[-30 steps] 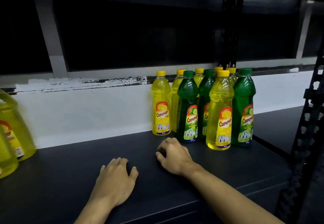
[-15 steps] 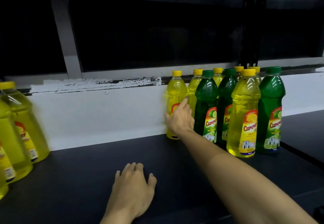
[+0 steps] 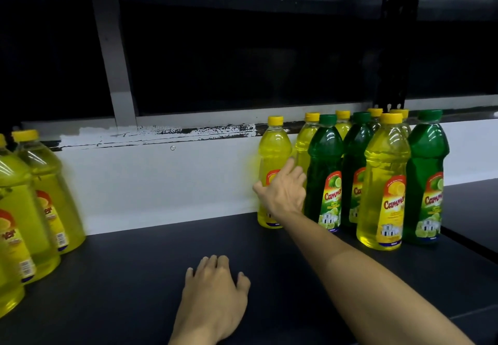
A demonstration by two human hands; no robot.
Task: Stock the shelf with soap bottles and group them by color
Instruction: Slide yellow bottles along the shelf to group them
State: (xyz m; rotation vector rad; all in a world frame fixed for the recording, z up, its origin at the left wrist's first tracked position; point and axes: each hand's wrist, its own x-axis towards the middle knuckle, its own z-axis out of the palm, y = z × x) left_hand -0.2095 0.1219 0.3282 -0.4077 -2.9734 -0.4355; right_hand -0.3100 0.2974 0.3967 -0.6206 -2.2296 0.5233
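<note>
A mixed cluster of soap bottles stands at the right of the dark shelf (image 3: 134, 269). The leftmost one is a yellow bottle (image 3: 273, 150) by the white back wall. My right hand (image 3: 283, 193) wraps around its lower body, thumb on the left side and fingers on the right. Beside it stand a green bottle (image 3: 324, 156), a front yellow bottle (image 3: 385, 172) and another green bottle (image 3: 427, 161); more yellow and green ones are partly hidden behind. My left hand (image 3: 215, 290) lies flat on the shelf near the front, holding nothing.
Several large yellow soap bottles (image 3: 51, 182) stand at the shelf's far left. A black upright post (image 3: 396, 48) rises behind the cluster. A dark window frame runs above the white wall. Bare shelf lies between the two groups.
My right hand rose from the shelf surface and reached forward to the leftmost yellow bottle, closing around it. The view shifted so the bottles sit farther right. The left hand stayed flat.
</note>
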